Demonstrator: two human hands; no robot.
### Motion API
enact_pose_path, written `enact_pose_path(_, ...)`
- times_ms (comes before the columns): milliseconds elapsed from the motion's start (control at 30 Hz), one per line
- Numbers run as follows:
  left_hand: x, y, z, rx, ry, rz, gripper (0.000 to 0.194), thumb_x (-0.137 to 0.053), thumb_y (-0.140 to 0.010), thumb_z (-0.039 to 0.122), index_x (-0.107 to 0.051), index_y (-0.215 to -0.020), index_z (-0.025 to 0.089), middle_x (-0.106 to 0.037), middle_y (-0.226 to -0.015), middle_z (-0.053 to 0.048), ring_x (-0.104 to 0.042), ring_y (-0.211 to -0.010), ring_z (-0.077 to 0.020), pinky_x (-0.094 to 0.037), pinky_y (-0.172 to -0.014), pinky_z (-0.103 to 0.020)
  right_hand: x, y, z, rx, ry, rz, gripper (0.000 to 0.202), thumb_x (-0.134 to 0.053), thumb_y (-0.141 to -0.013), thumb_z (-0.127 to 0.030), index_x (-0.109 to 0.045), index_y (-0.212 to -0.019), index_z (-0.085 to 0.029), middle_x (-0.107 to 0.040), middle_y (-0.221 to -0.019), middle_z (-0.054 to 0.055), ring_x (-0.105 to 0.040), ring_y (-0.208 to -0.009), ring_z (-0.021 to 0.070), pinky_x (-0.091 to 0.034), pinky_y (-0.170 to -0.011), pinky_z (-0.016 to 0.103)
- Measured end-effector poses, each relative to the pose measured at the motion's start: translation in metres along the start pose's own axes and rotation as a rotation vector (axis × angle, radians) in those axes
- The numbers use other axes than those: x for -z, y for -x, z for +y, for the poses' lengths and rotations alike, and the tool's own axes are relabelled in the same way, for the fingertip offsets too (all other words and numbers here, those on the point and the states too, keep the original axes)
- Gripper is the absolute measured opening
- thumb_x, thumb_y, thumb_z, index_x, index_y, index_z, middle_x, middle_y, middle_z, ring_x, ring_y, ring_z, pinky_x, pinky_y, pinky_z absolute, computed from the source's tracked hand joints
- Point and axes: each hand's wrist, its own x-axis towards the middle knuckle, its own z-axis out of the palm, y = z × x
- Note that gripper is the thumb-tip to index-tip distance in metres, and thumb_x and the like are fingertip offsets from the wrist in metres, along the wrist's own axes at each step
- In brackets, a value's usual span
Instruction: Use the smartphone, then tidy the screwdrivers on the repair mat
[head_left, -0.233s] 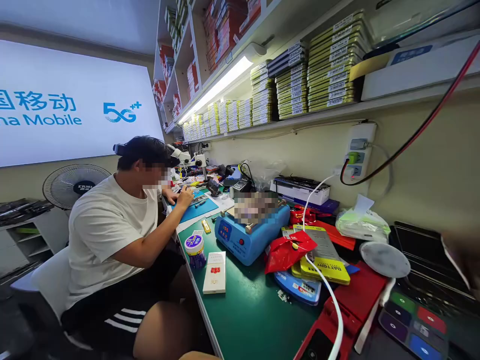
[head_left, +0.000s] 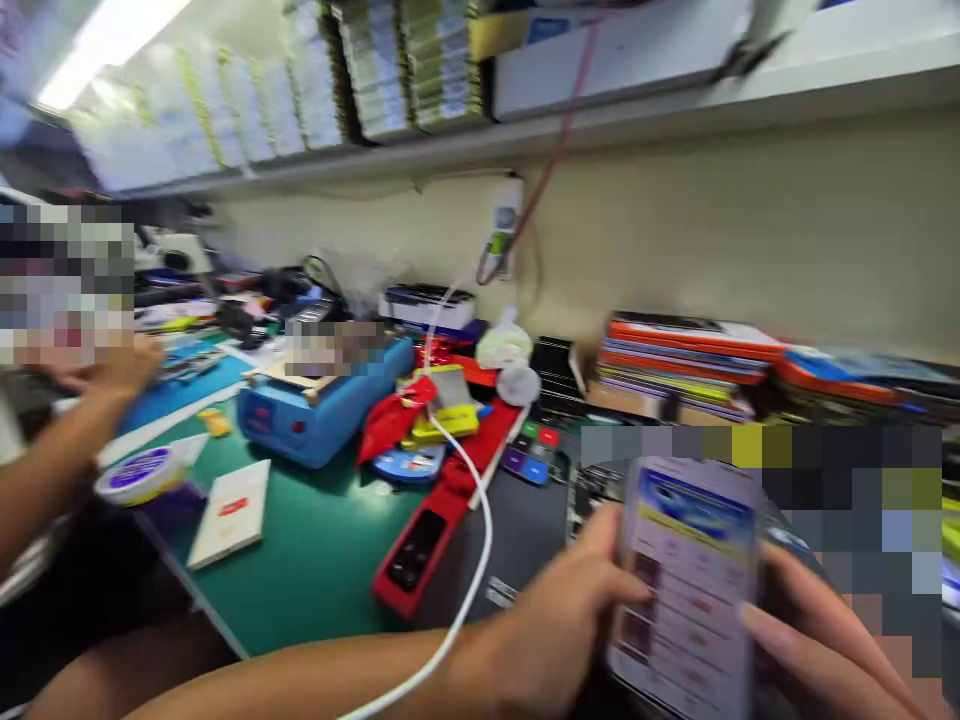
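A smartphone [head_left: 686, 590] with a lit screen stands upright at the lower right. My left hand [head_left: 559, 620] grips its left edge, the thumb lying over the screen. Along the other edge, my right hand [head_left: 817, 630] is closed round the phone, its thumb at the side of the display. Screen details are blurred. A white cable [head_left: 480, 540] crosses in front of my left forearm. Beyond my left hand lie a red device with dark buttons [head_left: 420, 550] and a dark panel with coloured squares [head_left: 532, 455].
A blue heated machine [head_left: 322, 410], a white box [head_left: 231, 512] and a purple tub [head_left: 146, 480] stand on the green bench [head_left: 315, 560]. Stacked phone parts [head_left: 682, 365] rest by the wall. A co-worker's arm [head_left: 67, 450] reaches in at the left. A shelf [head_left: 600, 130] hangs above.
The view has swung to the right, shifting the bench things leftward. Both my hands and the phone have come into view; the co-worker is now mostly out of frame.
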Motion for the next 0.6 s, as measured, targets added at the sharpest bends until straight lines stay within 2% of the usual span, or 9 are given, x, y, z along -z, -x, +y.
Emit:
enact_pose_path(67,0.002,-0.009,-0.008,0.057,0.062,-0.048,0.054,-0.057,-0.093,0.030,-0.050,-0.146,0.025,-0.062,-0.140,-0.014,-0.073,-0.108,-0.0332,-0.062,-0.063,-0.031,0.026,0.018,0.000,0.003,-0.065,-0.011,0.056,-0.073,-0.089,-0.061,-0.066,-0.135,-0.031,-0.071,-0.130,0.007,-0.065,-0.116,0.0422,-0.063,-0.084,0.048)
enact_pose_path(133,0.004,-0.011,-0.009,0.081,0.061,-0.067,0.054,-0.054,-0.091,0.027,-0.051,-0.144,0.027,-0.065,-0.136,-0.012,-0.074,-0.107,-0.0335,-0.064,-0.061,-0.030,0.034,0.026,-0.005,0.028,-0.117,-0.092,0.057,-0.072,-0.091,-0.055,-0.061,-0.142,-0.032,-0.068,-0.136,0.009,-0.065,-0.114,0.0375,-0.060,-0.088,0.047)
enact_pose_path(233,0.003,-0.008,-0.005,0.101,0.022,-0.068,0.065,-0.054,-0.080,0.017,-0.052,-0.145,0.029,-0.065,-0.137,-0.011,-0.074,-0.111,-0.0337,-0.067,-0.065,-0.033,0.030,0.027,-0.014,0.086,-0.138,-0.133,0.046,-0.065,-0.099,-0.048,-0.061,-0.142,-0.032,-0.066,-0.137,0.007,-0.064,-0.100,0.0276,-0.055,-0.094,0.043)
enact_pose_path(367,0.000,-0.004,-0.001,0.115,-0.043,-0.050,0.079,-0.052,-0.068,0.008,-0.052,-0.145,0.029,-0.064,-0.141,-0.010,-0.071,-0.118,-0.0344,-0.069,-0.070,-0.036,0.023,0.028,-0.021,0.124,-0.162,-0.173,0.036,-0.060,-0.101,-0.041,-0.063,-0.136,-0.031,-0.065,-0.133,0.004,-0.059,-0.093,0.0232,-0.051,-0.087,0.036)
enact_pose_path(467,0.001,-0.004,-0.003,0.114,-0.054,-0.052,0.076,-0.053,-0.071,0.008,-0.052,-0.144,0.030,-0.063,-0.142,-0.009,-0.071,-0.118,-0.0347,-0.069,-0.071,-0.038,0.023,0.030,-0.023,0.124,-0.169,-0.204,0.031,-0.058,-0.101,-0.039,-0.064,-0.130,-0.031,-0.066,-0.128,0.002,-0.057,-0.094,0.0225,-0.047,-0.076,0.031)
enact_pose_path(600,0.004,-0.005,-0.007,0.116,-0.036,-0.057,0.062,-0.054,-0.084,0.017,-0.050,-0.145,0.029,-0.065,-0.139,-0.012,-0.073,-0.115,-0.0359,-0.069,-0.068,-0.037,0.023,0.032,-0.025,0.096,-0.184,-0.222,0.027,-0.051,-0.104,-0.040,-0.063,-0.127,-0.031,-0.067,-0.124,0.002,-0.058,-0.104,0.0242,-0.044,-0.067,0.029)
